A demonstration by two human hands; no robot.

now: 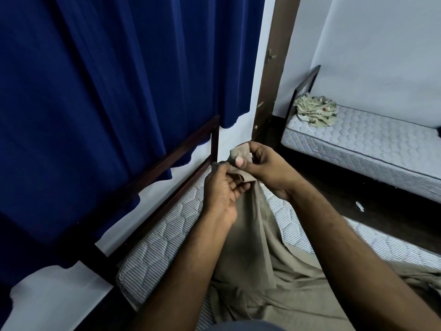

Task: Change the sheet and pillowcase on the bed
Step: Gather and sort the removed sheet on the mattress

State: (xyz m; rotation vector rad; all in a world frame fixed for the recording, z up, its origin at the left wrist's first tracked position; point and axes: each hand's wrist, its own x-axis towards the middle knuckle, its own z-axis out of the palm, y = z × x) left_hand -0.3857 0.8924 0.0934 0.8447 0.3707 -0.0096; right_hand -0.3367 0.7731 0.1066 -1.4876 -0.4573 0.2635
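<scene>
A tan sheet lies loosely spread over a striped quilted mattress in a dark wooden bed frame. One corner of the sheet is lifted above the mattress's far corner. My left hand grips the sheet from below, fingers curled round the fabric. Just above it, my right hand pinches the bunched corner between thumb and fingers. The cloth hangs down from both hands in a taut fold.
A dark blue curtain hangs along the wall to the left, behind the headboard. A second bed with a bare mattress stands at the right, with a crumpled patterned cloth on it. A dark floor gap separates the beds.
</scene>
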